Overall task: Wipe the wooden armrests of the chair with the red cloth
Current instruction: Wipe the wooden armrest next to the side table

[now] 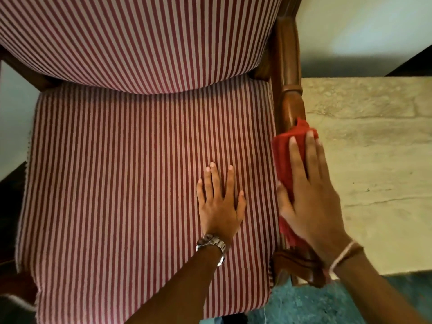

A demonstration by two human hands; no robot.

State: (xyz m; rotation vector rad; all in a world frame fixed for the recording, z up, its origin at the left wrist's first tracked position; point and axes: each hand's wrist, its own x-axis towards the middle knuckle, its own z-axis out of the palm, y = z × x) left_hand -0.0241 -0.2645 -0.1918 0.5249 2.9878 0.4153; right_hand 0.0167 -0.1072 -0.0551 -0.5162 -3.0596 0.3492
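Two hands: both bare, both flat, fingers stretched out.
Left hand (221,202): grip open, palm down on the striped seat cushion (140,183), holding nothing; one metal wristwatch (211,245) on the wrist.
Right hand (311,195): grip open, palm pressing the red cloth (286,155) onto the armrest; one pale thread band (342,257) at the wrist.
Red cloth: one, bright red, bunched, frayed at its near edge, draped over the right armrest (291,101) under the fingers.
Armrest: one clearly in view, glossy brown carved wood, running away to the striped backrest (140,38).
Floor (374,160): pale stone beside the chair.
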